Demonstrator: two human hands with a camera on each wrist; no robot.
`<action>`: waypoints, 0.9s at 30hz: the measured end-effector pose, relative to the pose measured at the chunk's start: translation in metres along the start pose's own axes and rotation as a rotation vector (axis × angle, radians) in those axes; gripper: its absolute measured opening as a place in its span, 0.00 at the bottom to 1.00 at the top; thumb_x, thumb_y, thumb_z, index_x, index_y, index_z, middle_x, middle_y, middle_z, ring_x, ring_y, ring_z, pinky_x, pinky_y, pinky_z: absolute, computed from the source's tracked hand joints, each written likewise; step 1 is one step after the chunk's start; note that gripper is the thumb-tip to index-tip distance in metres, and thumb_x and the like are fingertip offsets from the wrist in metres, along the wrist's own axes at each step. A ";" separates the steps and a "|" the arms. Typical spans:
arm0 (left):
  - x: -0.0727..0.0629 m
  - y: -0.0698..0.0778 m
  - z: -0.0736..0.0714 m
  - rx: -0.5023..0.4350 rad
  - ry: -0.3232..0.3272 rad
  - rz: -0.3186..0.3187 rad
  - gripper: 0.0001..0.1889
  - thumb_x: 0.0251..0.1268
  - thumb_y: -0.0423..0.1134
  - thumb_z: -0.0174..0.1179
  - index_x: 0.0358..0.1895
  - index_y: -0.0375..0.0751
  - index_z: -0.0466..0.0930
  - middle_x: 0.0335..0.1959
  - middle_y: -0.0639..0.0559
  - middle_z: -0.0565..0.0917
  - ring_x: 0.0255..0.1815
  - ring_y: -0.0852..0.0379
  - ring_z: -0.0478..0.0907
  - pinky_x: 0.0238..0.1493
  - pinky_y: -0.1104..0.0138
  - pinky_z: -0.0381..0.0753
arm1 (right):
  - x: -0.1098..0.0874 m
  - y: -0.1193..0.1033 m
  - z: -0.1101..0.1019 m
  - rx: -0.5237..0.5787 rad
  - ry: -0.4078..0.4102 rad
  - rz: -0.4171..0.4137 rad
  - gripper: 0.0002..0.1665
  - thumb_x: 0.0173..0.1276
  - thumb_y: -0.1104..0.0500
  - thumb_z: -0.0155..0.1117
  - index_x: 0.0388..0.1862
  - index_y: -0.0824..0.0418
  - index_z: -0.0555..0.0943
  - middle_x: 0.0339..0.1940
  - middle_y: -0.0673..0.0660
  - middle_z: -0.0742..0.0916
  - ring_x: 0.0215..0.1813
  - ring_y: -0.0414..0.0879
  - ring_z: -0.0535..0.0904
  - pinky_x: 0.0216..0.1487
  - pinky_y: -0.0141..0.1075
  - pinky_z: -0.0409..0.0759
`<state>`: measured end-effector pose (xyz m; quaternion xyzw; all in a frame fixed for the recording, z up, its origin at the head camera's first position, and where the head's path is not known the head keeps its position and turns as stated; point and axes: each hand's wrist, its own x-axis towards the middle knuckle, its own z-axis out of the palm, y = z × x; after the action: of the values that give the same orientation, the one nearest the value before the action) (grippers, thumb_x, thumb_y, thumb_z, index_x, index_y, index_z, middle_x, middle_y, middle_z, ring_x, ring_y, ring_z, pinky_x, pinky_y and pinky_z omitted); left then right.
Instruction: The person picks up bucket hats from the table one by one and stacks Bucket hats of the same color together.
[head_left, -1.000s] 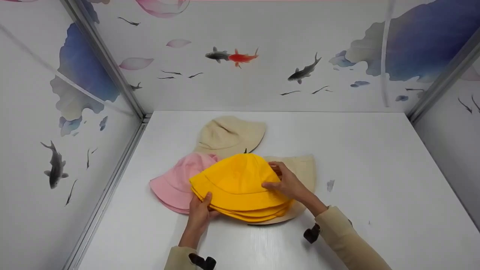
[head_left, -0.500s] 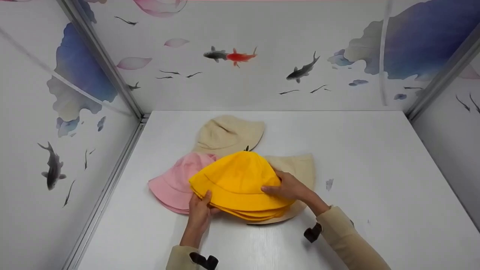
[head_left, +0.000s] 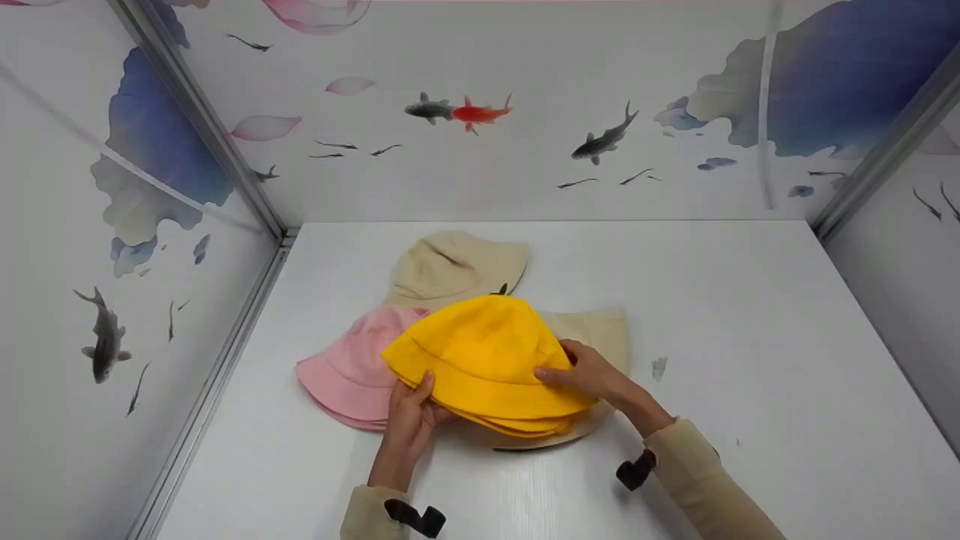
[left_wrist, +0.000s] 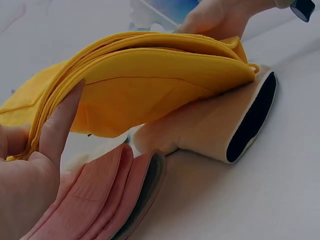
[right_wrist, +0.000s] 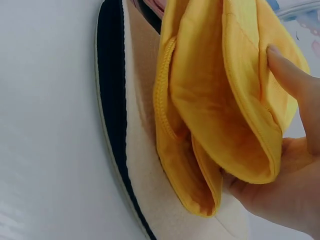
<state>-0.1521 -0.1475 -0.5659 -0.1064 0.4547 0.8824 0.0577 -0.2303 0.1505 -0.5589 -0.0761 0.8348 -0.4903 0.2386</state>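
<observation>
A nested stack of yellow bucket hats [head_left: 487, 352] is held up in the middle in the head view, a dark sprig-like tip showing above its crown. My left hand [head_left: 411, 420] grips the stack's left brims; in the left wrist view the layered brims [left_wrist: 100, 55] pass between thumb and fingers. My right hand [head_left: 596, 373] pinches the right side, its thumb [right_wrist: 290, 75] on the outer face and its other fingers partly hidden behind the cloth. Behind the stack, pink bucket hats [head_left: 349, 375] lie at left and a beige hat [head_left: 600, 337] at right.
Another beige bucket hat [head_left: 457, 266] lies farther back on the white table [head_left: 735, 337]. Printed panels wall in the table at the back [head_left: 525, 165] and both sides. The right-hand beige hat shows a dark lining [left_wrist: 252, 120].
The yellow stack has risen slightly and shifted right, with both hands moving along. My right hand's fingers have slid farther behind the cloth. Pink and beige hats stay where they were.
</observation>
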 end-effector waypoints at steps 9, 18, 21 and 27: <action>0.001 0.014 0.019 0.029 -0.086 0.015 0.27 0.79 0.41 0.51 0.74 0.46 0.55 0.60 0.52 0.80 0.55 0.53 0.85 0.55 0.55 0.84 | -0.003 0.012 -0.011 0.097 -0.103 0.011 0.40 0.65 0.35 0.66 0.67 0.60 0.77 0.51 0.54 0.84 0.49 0.47 0.77 0.57 0.38 0.74; 0.002 0.014 0.019 0.116 -0.040 0.000 0.29 0.77 0.43 0.54 0.75 0.47 0.56 0.64 0.50 0.78 0.58 0.54 0.84 0.60 0.58 0.82 | -0.008 0.022 -0.017 0.400 -0.270 -0.039 0.36 0.68 0.52 0.69 0.70 0.61 0.68 0.50 0.55 0.84 0.45 0.46 0.83 0.52 0.37 0.84; 0.004 0.013 0.018 0.151 -0.010 -0.011 0.30 0.75 0.45 0.56 0.75 0.48 0.56 0.66 0.48 0.77 0.58 0.53 0.84 0.60 0.58 0.82 | -0.010 0.024 -0.019 0.398 -0.318 -0.050 0.37 0.65 0.55 0.71 0.70 0.60 0.67 0.50 0.56 0.84 0.44 0.47 0.84 0.52 0.39 0.85; 0.008 0.008 0.015 0.255 0.042 -0.036 0.32 0.74 0.46 0.58 0.76 0.49 0.57 0.65 0.45 0.78 0.54 0.54 0.85 0.57 0.60 0.83 | -0.016 0.025 -0.023 0.380 -0.267 -0.083 0.41 0.62 0.58 0.74 0.71 0.59 0.66 0.50 0.58 0.84 0.45 0.49 0.85 0.50 0.41 0.86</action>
<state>-0.1631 -0.1400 -0.5536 -0.1249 0.5621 0.8139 0.0771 -0.2245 0.1870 -0.5658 -0.1284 0.6848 -0.6335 0.3365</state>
